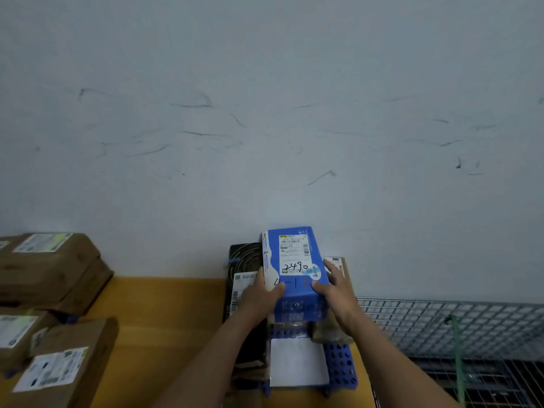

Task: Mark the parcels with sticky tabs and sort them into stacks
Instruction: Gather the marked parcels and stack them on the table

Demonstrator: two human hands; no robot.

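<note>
Gripping blue cardboard parcel (294,260) between left hand (259,294) and right hand (334,288); may slide off uneven pile (297,363) if set askew.

Orange table (164,319), brown parcels (50,269), blue tray (341,366)

Left hand (259,293) and right hand (335,290) both bare. Forearms (212,357) bare too, right down to the near frame edge. Finger detail too blurred to call.

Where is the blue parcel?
Head view, lower centre: left hand and right hand hold the blue parcel by the wall, right of a black parcel.
</note>
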